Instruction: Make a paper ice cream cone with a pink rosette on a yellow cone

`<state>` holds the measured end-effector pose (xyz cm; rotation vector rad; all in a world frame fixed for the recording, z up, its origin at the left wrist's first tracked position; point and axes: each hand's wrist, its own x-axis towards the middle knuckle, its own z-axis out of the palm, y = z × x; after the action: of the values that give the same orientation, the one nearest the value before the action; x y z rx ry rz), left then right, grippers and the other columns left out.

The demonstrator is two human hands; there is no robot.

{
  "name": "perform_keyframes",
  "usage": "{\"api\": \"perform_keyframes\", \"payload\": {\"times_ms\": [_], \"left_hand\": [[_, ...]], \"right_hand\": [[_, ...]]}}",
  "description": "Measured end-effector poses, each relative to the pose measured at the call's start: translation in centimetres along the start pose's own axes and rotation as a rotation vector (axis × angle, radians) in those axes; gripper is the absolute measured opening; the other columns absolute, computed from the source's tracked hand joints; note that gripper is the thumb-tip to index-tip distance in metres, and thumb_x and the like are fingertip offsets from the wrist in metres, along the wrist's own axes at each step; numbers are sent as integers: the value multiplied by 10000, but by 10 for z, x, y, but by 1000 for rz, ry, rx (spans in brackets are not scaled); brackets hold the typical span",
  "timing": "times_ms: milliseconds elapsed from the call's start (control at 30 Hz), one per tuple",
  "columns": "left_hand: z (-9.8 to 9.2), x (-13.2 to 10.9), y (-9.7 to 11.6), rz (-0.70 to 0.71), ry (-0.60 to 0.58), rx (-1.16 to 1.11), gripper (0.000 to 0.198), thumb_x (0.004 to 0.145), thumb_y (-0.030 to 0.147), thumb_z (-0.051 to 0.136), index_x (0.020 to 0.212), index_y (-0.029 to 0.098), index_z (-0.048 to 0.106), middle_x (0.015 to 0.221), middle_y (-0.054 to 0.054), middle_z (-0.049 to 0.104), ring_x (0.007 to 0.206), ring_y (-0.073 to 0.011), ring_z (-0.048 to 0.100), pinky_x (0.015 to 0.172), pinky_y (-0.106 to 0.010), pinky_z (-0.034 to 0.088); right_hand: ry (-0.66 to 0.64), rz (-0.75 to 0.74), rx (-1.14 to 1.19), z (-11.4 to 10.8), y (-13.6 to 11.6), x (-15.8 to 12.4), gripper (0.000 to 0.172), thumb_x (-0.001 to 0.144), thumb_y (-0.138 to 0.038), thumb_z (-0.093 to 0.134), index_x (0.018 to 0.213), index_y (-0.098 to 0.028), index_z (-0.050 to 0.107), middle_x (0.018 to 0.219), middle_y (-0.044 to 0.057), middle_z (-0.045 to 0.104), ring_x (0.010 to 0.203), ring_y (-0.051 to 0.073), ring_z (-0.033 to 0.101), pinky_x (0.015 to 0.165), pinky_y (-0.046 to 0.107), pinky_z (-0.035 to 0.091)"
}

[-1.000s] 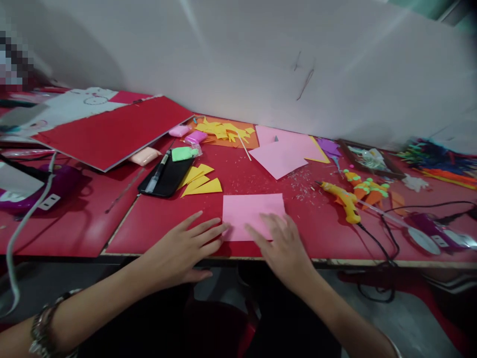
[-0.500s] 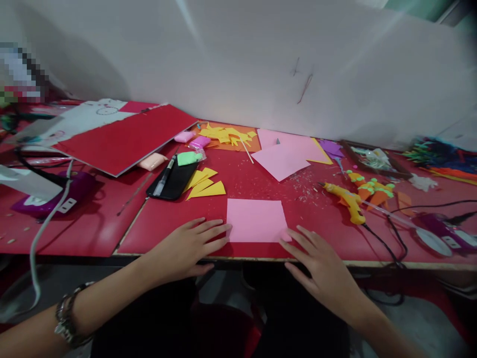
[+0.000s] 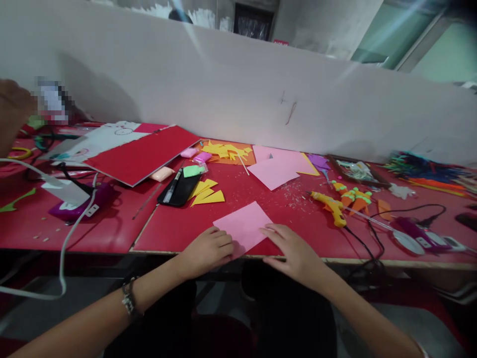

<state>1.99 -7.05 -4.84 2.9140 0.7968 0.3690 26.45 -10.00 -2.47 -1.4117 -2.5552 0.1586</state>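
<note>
A sheet of pink paper [image 3: 244, 223] lies turned at an angle on the red table, near its front edge. My left hand [image 3: 208, 251] is closed on the sheet's near left side, with its fingers bent over the paper. At the opposite side, my right hand [image 3: 294, 251] rests its fingertips on the right corner; its fingers are stretched out and the thumb stands apart below them. Just beyond the sheet are several yellow paper strips [image 3: 209, 195] beside a black phone [image 3: 181, 189] with a pen [image 3: 173, 185] on it.
Larger pink sheets [image 3: 274, 173] lie toward the wall, near yellow scraps [image 3: 225, 150]. To the right are a yellow glue gun [image 3: 333, 208] with its cord, orange paper carrots [image 3: 358, 199] and a purple power strip [image 3: 421, 232]. A red board [image 3: 143, 154] lies left; another person's hand [image 3: 14, 112] shows far left.
The pink sheet has turned from square with the table edge to a slant. My left hand's fingers have curled onto it, and my right hand has shifted left. The view has tilted up.
</note>
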Motion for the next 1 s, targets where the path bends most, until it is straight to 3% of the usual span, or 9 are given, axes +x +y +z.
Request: {"api": "perform_keyframes", "payload": {"times_ms": [133,233,300,367,433,533,733,867,1000], "left_hand": [[-9,16,4,-55,211,-218,138,828,259,465,787,181,570,752,-7,589,747,-113,510,700,-247,356],[-32,32,0,-147,446,-432,115,779,276,535,831,173,547,819,-26,589,789,-128,512,728,-260,378],[-49,40,-3,-321,628,-616,292,748,300,574,1000,175,491,956,-56,574,865,-148,518,745,-267,401],[-60,44,-5,-347,567,-853,419,723,320,601,1087,183,446,1002,-61,572,877,-156,537,724,-261,429],[-65,46,-4,-336,410,-1039,430,710,336,613,1082,177,466,1005,-58,590,880,-164,554,718,-258,449],[-63,47,0,-378,234,-1154,353,731,371,580,1006,155,537,986,-57,618,886,-182,567,721,-264,463],[-54,51,-1,-451,176,-1131,342,785,421,484,982,154,566,968,-44,626,874,-179,572,715,-259,470],[-48,54,-7,-426,127,-1052,326,803,394,458,975,143,573,970,-48,632,866,-176,576,721,-262,471],[-40,56,-9,-391,193,-964,332,815,349,438,1067,163,548,1035,-42,619,935,-179,562,787,-279,456]], "right_hand": [[30,-24,131,6,-13,22,245,815,-223,458,1021,-213,591,1043,71,599,970,191,526,837,345,421],[188,86,486,-6,-13,33,212,833,-231,430,886,-197,633,858,43,643,807,157,561,742,291,439],[320,219,801,-16,-12,38,222,822,-309,455,905,-193,625,840,34,647,760,152,572,690,273,450],[402,303,1106,-21,-13,40,252,805,-356,477,957,-208,611,869,24,651,760,152,584,687,273,459],[449,338,1329,-20,-17,40,270,786,-368,505,990,-222,603,914,20,654,786,154,591,714,279,461],[506,384,1458,-10,-22,42,274,758,-369,545,976,-217,613,941,26,656,791,157,595,707,273,461],[521,397,1415,1,-23,51,305,779,-366,514,1038,-214,571,970,35,647,796,159,595,645,253,458],[464,404,1309,2,-19,55,318,786,-373,499,1054,-207,540,1018,52,624,876,168,585,734,282,460],[443,421,1204,5,-15,59,348,744,-369,551,1052,-211,513,1037,56,610,950,174,564,822,313,438]]}}
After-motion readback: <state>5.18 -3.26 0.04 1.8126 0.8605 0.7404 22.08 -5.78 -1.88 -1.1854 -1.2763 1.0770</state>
